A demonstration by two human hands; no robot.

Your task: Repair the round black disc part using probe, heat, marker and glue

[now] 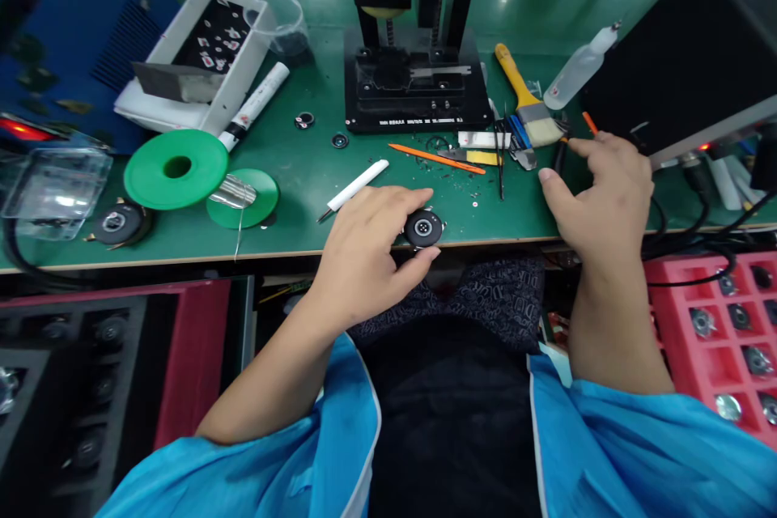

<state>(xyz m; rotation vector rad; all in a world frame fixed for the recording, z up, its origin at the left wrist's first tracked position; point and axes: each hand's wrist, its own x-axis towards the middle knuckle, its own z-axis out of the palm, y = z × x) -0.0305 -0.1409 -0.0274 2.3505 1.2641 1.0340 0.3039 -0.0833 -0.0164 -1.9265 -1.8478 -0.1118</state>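
Observation:
My left hand (370,247) is closed around a round black smartwatch body (423,228) at the bench's front edge. Its thumb and forefinger grip the sides, and the sensor back faces up. Over on the right, my right hand (600,194) is open, thumb and forefinger apart. Beside its fingertips lie a dark-handled tool (559,155) and an orange tip (590,123), partly hidden by the fingers. A white pen-like tool (358,183) lies just beyond my left hand. Further in are an orange stick (435,158) and black tweezers (501,154).
A black press stand (418,101) stands at the back. Around it are a yellow-handled brush (519,89), a dispenser bottle (579,69) and a dark box (680,57). Leftward are a green solder spool (203,162) and a white parts box (206,57). A pink tray (716,364) sits lower right.

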